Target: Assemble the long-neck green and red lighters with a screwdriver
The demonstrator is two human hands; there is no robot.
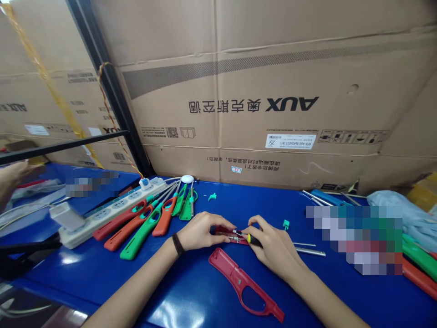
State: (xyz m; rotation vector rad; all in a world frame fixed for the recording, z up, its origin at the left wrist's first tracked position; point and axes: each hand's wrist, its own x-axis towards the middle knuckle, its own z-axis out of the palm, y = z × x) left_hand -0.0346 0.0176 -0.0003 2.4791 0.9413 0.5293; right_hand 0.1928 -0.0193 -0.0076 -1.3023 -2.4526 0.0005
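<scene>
My left hand (205, 231) is closed around the left end of a red lighter half-shell (221, 229), which has small metal and clear parts inside. In my right hand (268, 239) is a screwdriver (254, 240) with a black and yellow handle, its tip pointing left at the parts in the shell. Nearer to me lies the other red lighter half (239, 278), flat on the blue table with its loop toward the lower right. A metal tube (310, 251) and a thin rod rest right of my right hand. A small teal trigger piece (286, 224) sits behind them.
Several red, orange and green lighters (141, 232) lie at the left beside a white power strip (102, 212). Green shell halves (186, 207) and a white round object (187, 179) are behind. More lighters (419, 273) lie at right. Cardboard boxes (239, 54) stand along the back; another person's hand (17, 175) shows at far left.
</scene>
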